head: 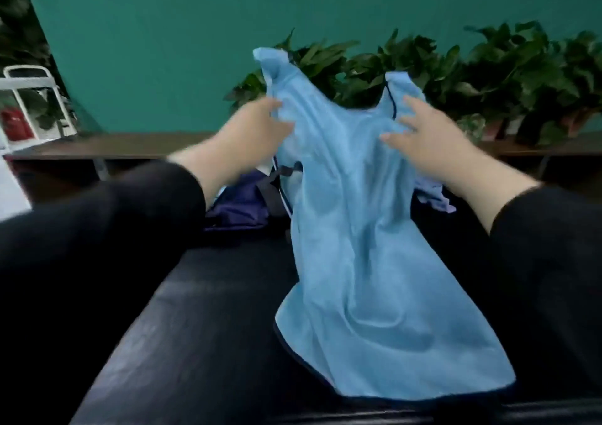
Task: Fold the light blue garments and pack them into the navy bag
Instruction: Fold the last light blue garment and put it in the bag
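Observation:
A light blue sleeveless garment [358, 245] with dark trim hangs in the air in front of me, its hem trailing on the black surface [202, 327]. My left hand [250, 128] grips its left shoulder part. At the right shoulder part, my right hand [420, 131] has its fingers spread, and whether it holds the cloth is unclear in the blur. The navy bag [241, 203] lies behind the garment, left of centre, partly hidden by my left arm. Another light blue garment [433, 196] peeks out at the right behind my right wrist.
A row of green potted plants [472, 76] stands on a brown ledge [107, 146] along the teal wall. A white metal rack [29, 99] with something red in it stands at the far left.

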